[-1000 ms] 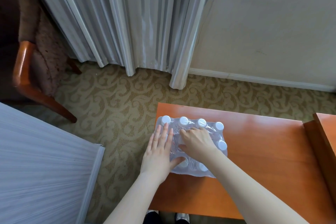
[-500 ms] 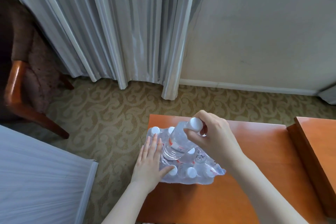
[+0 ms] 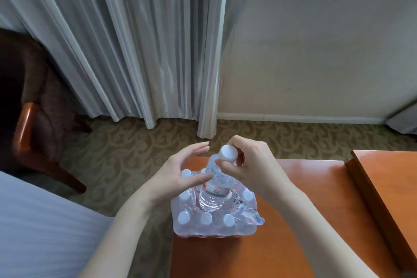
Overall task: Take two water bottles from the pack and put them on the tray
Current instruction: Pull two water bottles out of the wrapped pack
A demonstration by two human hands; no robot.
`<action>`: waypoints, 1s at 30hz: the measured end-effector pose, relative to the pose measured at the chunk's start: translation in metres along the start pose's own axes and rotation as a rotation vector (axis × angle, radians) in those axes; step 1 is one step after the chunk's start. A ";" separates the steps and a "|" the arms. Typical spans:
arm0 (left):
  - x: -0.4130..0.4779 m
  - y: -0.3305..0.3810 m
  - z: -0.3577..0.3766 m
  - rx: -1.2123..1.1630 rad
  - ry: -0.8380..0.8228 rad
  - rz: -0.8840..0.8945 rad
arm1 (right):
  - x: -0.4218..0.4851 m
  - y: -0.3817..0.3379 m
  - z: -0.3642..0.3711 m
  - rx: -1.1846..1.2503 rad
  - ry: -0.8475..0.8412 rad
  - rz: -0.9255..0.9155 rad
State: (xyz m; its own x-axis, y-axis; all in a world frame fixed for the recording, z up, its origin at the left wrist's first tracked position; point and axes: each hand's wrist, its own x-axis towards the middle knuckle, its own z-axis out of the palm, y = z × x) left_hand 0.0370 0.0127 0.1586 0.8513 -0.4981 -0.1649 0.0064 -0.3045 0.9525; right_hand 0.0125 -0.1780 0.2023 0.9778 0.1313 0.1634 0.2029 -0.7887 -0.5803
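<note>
A shrink-wrapped pack of water bottles [image 3: 209, 221] with white caps sits at the left end of the orange wooden table [image 3: 293, 221]. My right hand [image 3: 252, 169] grips the neck, just under the white cap, of a clear water bottle [image 3: 215, 189] lifted most of the way out of the pack, its base still among the other bottles. My left hand [image 3: 180, 174] hovers open beside the bottle on its left, thumb touching the bottle's side, fingers spread. No tray is in view.
A second wooden surface [image 3: 388, 187] adjoins the table at the right. A white bed edge [image 3: 45, 232] lies lower left. A wooden armchair [image 3: 33, 131] stands on the patterned carpet at left, grey curtains [image 3: 146, 52] and the wall behind.
My right hand has pulled the bottle further up out of the pack. My left hand has lifted off the pack and now sits open beside the bottle.
</note>
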 end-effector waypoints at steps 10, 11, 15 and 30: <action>0.015 0.035 0.025 0.065 -0.039 0.005 | 0.001 -0.015 0.004 0.020 -0.009 -0.029; 0.016 0.034 0.026 0.079 -0.023 0.000 | 0.002 -0.015 0.005 0.020 -0.006 -0.028; 0.016 0.028 0.030 0.110 0.090 0.033 | 0.002 -0.015 0.009 0.046 -0.025 -0.027; 0.015 -0.008 0.017 -0.021 0.275 0.055 | -0.041 0.118 0.132 -0.543 -0.425 0.079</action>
State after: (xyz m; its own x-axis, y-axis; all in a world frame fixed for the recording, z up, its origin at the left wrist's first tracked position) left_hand 0.0406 -0.0064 0.1439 0.9611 -0.2734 -0.0394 -0.0357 -0.2645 0.9637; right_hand 0.0037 -0.1974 0.0215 0.9469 0.1975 -0.2536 0.1834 -0.9799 -0.0782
